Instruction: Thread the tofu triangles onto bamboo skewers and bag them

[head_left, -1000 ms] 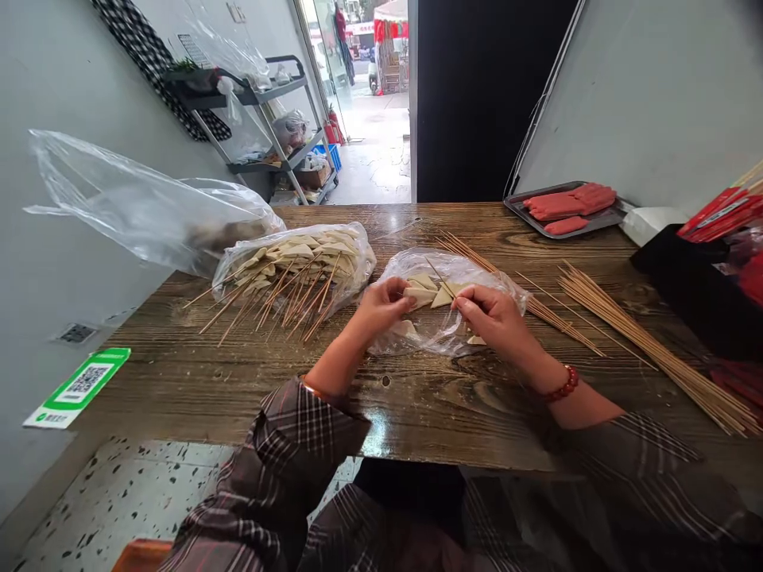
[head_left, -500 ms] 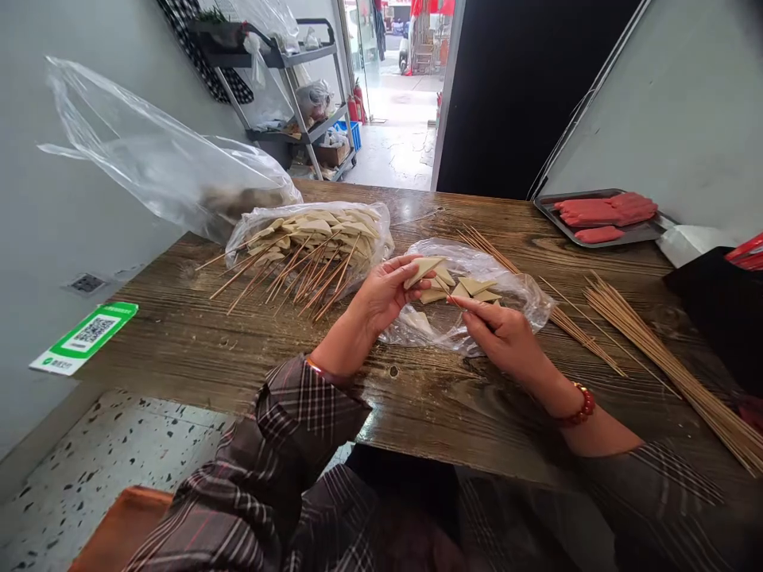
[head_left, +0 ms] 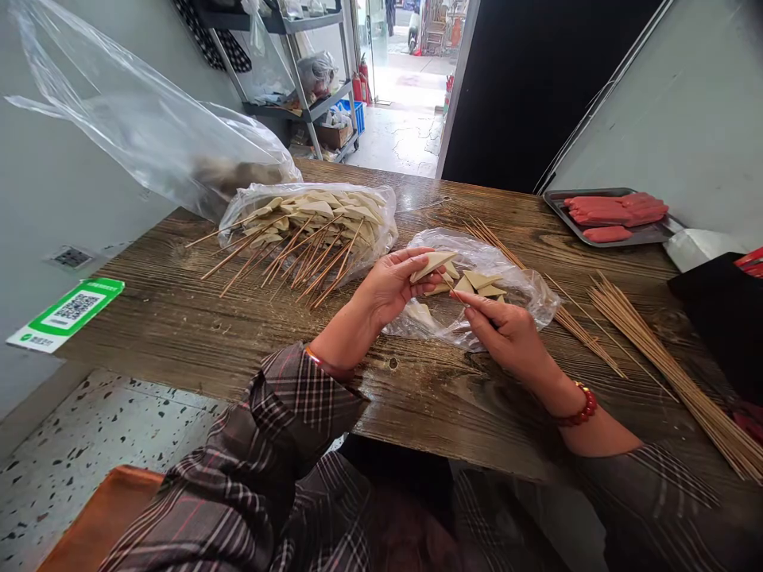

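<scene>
Pale triangular pieces (head_left: 434, 265) are pinched between the thumb and fingers of my left hand (head_left: 390, 287). My right hand (head_left: 506, 327) grips a thin wooden stick (head_left: 453, 292), whose far end meets the pieces at my left fingers; whether it has gone in is too small to tell. Beneath and behind both hands, a clear plastic bag (head_left: 524, 298) lies spread with several loose triangles (head_left: 480, 280) on it. To the left, another clear bag (head_left: 387, 208) holds a heap of skewered triangles (head_left: 322, 208), their sticks pointing toward me.
Loose sticks (head_left: 656, 357) lie on the wooden table (head_left: 238, 349) at the right, near a dark tray (head_left: 647, 232) of red pieces. A green-and-white code card (head_left: 68, 314) sits at the left edge. Behind stands a shelf cart (head_left: 322, 103).
The view has tilted and shifted slightly. The stick in my right hand now reaches the pieces in my left hand, and both hands keep their grips.
</scene>
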`<state>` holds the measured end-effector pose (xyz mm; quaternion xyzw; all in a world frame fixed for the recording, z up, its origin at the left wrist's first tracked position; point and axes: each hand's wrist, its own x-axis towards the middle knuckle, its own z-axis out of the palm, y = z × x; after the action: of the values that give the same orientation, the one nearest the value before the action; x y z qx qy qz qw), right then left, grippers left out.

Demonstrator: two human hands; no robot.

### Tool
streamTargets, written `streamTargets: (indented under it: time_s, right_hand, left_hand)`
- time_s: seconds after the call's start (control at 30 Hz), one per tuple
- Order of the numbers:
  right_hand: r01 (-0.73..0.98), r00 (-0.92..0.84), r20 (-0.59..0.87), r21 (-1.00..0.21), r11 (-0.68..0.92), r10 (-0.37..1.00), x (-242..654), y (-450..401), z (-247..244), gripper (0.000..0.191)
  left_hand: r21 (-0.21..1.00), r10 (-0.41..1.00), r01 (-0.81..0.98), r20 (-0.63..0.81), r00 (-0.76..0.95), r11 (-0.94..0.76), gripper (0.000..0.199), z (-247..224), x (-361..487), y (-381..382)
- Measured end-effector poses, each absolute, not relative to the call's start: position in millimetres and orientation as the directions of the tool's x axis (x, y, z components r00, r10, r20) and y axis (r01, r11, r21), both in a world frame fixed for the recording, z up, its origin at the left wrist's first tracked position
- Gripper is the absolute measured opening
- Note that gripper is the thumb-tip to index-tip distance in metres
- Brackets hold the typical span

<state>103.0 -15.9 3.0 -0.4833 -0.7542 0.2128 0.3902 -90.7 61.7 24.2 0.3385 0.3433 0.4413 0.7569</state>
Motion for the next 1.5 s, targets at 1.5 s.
streamTargets:
  time_s: [1.5]
  right_hand:
    - [0.545, -0.156, 0.39, -0.732, 0.408, 0.908, 100.4, -12.6, -3.7, 0.036]
  left_hand:
    - [0.903, 0.948, -0.393, -0.043, 0.314, 0.172, 0.043, 12.5, -79.2, 52.9]
